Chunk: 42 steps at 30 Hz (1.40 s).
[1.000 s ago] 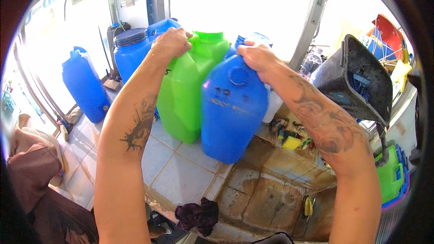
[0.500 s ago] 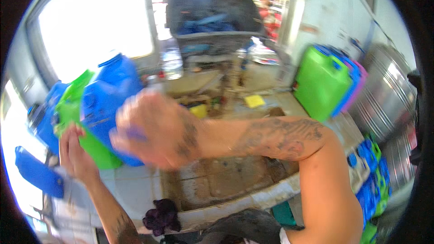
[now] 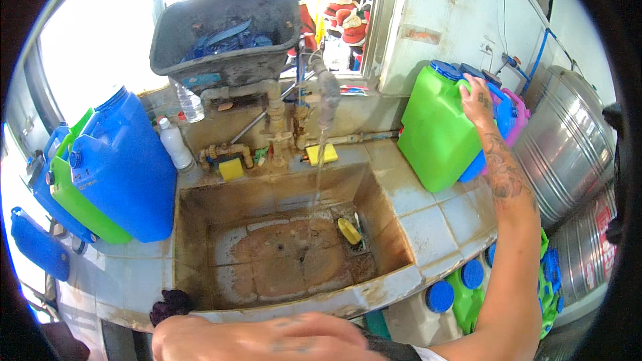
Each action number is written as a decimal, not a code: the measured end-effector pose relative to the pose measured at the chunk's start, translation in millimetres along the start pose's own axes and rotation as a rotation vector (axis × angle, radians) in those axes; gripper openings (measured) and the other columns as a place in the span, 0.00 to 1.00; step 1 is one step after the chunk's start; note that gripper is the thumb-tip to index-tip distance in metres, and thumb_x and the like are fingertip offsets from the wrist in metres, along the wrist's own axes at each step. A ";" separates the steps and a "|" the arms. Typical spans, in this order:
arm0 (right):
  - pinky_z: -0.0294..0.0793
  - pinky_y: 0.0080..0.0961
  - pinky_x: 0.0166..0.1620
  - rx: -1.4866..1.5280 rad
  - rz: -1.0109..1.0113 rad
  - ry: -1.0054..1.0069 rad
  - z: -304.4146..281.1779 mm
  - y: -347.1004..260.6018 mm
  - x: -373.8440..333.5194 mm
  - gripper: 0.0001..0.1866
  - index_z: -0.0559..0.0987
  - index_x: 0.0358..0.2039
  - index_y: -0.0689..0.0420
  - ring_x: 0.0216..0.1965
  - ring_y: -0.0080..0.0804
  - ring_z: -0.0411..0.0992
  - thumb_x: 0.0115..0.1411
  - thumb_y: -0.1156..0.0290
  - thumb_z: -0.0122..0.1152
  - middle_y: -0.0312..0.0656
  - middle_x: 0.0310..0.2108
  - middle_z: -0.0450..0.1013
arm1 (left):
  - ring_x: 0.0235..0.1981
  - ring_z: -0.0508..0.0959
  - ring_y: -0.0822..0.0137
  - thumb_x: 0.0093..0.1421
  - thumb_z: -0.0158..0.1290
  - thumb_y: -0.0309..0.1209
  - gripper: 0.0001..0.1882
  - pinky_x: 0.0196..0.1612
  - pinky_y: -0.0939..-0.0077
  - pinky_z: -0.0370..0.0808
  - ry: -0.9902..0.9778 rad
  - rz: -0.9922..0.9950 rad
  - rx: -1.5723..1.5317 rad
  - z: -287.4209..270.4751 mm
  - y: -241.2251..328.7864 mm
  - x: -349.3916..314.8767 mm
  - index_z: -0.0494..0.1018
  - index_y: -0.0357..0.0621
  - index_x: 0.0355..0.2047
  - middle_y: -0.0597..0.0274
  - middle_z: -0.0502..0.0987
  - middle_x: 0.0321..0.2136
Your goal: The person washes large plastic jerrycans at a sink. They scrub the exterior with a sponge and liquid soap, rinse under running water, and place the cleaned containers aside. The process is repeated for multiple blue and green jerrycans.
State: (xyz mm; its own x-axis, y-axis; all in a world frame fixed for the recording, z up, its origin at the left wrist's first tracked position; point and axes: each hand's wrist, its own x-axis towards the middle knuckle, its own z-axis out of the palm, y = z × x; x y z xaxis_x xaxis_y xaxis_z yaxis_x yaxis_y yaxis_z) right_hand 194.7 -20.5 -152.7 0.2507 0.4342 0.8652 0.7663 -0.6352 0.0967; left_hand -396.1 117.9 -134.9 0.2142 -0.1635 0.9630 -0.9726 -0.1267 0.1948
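At the right of the sink, my right hand [image 3: 477, 99] is closed round the top handle of a bright green water container [image 3: 433, 130] with a blue cap. The container stands upright on the tiled ledge. Blue and pink containers [image 3: 511, 120] stand close behind it. Low at the bottom edge, my left hand [image 3: 301, 337] lies across the front of my body, and its fingers do not show clearly. Beside it, on the sink's front edge, lies a dark crumpled cloth [image 3: 172, 304].
Water runs from a tap [image 3: 326, 87] into the stained tiled sink [image 3: 394, 244], where a yellow brush [image 3: 348, 230] lies. Blue and green containers [image 3: 127, 167] stand at left. A black tub [image 3: 227, 60] sits behind, metal drums [image 3: 568, 140] at right. More capped containers [image 3: 468, 287] are below.
My right hand has swung from the left containers over to the green one at right and taken its handle. My left hand has dropped toward my body. The view has shifted.
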 end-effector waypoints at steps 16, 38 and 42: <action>0.77 0.35 0.39 0.383 0.107 -0.834 -39.2 -9.3 27.8 0.25 0.75 0.50 0.65 0.37 0.39 0.78 0.52 0.66 0.62 0.49 0.39 0.79 | 0.44 0.81 0.50 0.55 0.53 0.18 0.18 0.46 0.63 0.78 -0.060 -1.034 1.021 -34.6 -32.5 -94.8 0.79 0.39 0.46 0.49 0.81 0.42; 0.62 0.41 0.67 0.482 -0.332 -1.017 148.9 -305.6 -170.1 0.27 0.81 0.52 0.47 0.54 0.43 0.75 0.49 0.61 0.67 0.45 0.50 0.79 | 0.59 0.71 0.42 0.64 0.57 0.44 0.30 0.61 0.56 0.69 0.011 -1.313 1.277 -131.7 -97.9 -262.7 0.69 0.42 0.63 0.35 0.69 0.58; 0.62 0.43 0.66 0.362 -0.409 -0.883 92.6 -270.7 -198.3 0.23 0.83 0.49 0.48 0.47 0.41 0.79 0.49 0.65 0.67 0.43 0.44 0.82 | 0.52 0.77 0.43 0.65 0.55 0.44 0.30 0.56 0.56 0.73 0.278 -1.419 0.933 -118.8 -114.9 -235.3 0.69 0.37 0.62 0.35 0.74 0.53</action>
State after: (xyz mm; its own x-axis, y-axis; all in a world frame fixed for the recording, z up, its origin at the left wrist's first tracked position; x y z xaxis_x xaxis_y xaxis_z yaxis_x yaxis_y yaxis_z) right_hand -7.7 124.5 -396.0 0.1637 0.9796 0.1163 0.9857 -0.1673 0.0223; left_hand -345.5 287.1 -361.7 0.6744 0.7190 0.1679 0.3470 -0.5094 0.7875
